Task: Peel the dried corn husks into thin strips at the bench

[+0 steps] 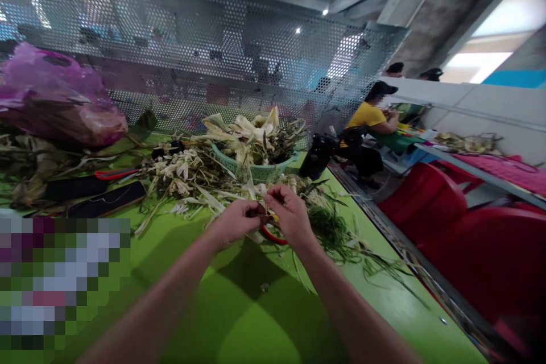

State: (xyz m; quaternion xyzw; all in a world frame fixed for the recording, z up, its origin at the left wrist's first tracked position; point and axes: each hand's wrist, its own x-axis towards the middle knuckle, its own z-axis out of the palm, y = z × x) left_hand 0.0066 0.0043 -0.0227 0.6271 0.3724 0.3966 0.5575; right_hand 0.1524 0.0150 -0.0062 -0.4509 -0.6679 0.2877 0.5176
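Both hands were brought together above the bright green bench (256, 324), near its middle. Our right hand (289, 213) had its grip pinched on a thin pale strip (265, 202) of dried plant material. Our left hand (239, 220) met it with fingers curled inward; we could not tell what, if anything, its grip held, as the fingertips were shadowed. A red curved band (276, 236) showed just below the hands.

Beyond them we noted a pale green plastic basket (267, 172) heaped with cream dried husks (247, 132). Loose pale plant pieces (181, 172) lay left of it, and a tangle of thin green strands (330, 228) lay right of our right hand. A purple plastic bag (60, 99) stood at far left; a black bulky object (315, 156) stood right of the basket. A person in a yellow top (367, 116) sat beyond, at right.
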